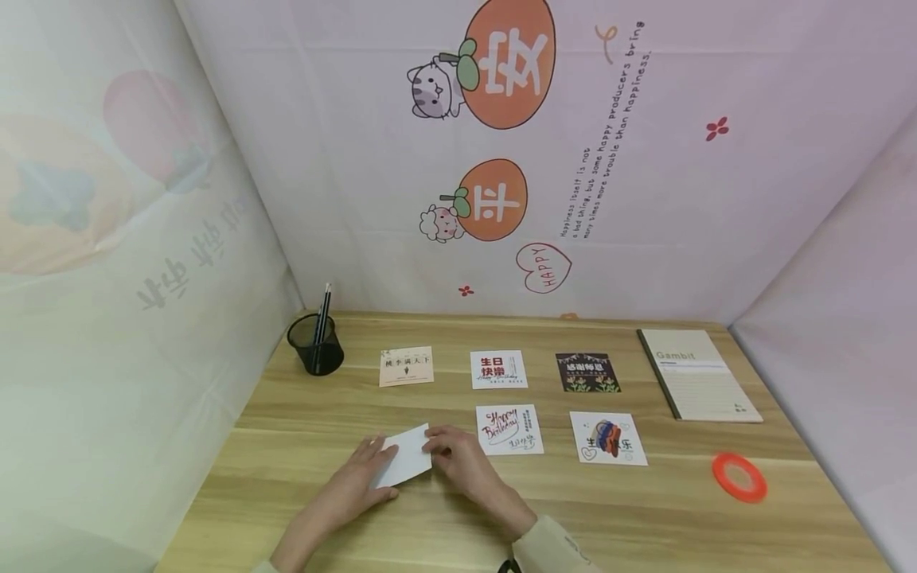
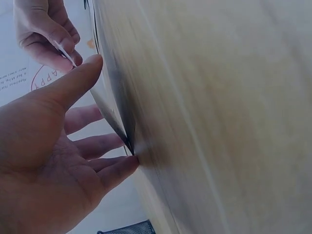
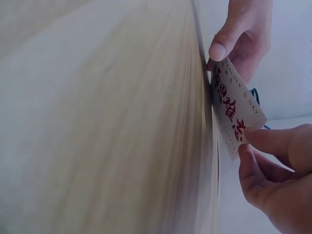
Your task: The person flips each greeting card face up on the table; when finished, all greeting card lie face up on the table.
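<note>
A small white card (image 1: 411,457) is between my two hands near the front of the table, plain side up in the head view. In the right wrist view its other face shows red characters and "Teacher's Day" lettering. My right hand (image 1: 464,463) pinches its right edge between thumb and fingertips, and that end is raised. The left hand (image 1: 353,479) holds the opposite end, fingers and thumb around its edges. In the left wrist view, the left fingertips (image 2: 127,165) are right at the tabletop.
Behind lie several printed cards, including a Happy Birthday card (image 1: 510,430) and a dark card (image 1: 587,372). A black mesh pen holder (image 1: 324,356) with pencils stands at back left. A notebook (image 1: 705,390) and a red tape roll (image 1: 723,477) are on the right.
</note>
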Demonstrator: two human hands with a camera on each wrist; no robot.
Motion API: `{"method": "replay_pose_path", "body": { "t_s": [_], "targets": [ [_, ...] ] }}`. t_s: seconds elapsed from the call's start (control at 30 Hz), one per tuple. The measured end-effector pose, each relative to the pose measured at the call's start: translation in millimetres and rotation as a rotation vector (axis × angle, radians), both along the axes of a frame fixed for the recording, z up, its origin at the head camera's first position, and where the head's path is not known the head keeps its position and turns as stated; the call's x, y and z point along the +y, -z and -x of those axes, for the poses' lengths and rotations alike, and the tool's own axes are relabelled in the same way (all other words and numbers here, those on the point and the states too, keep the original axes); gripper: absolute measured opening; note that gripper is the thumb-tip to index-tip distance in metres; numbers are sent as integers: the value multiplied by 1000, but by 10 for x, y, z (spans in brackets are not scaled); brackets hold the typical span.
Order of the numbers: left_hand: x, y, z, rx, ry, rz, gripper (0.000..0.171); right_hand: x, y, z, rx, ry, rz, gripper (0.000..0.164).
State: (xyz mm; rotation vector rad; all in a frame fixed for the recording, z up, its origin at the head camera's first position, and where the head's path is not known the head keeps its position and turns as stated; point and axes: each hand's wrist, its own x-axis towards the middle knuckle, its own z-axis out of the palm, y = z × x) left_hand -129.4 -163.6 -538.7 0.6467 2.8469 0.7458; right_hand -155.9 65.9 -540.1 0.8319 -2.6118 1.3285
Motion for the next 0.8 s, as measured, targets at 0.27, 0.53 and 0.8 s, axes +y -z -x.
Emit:
{"method": "replay_pose_path", "body": {
  "t_s": [0.27, 0.53, 0.8],
  "targets": [
    [-49, 47, -14, 7, -8, -38, 64, -10, -9, -13, 99, -5, -29, 16],
    [-95, 44, -47, 54, -49, -98, 50, -7, 5, -1, 300, 21, -21, 16],
    [-95, -41, -83, 216, -148, -143, 33, 8, -9, -4, 432, 102, -23, 21]
  ]
}}
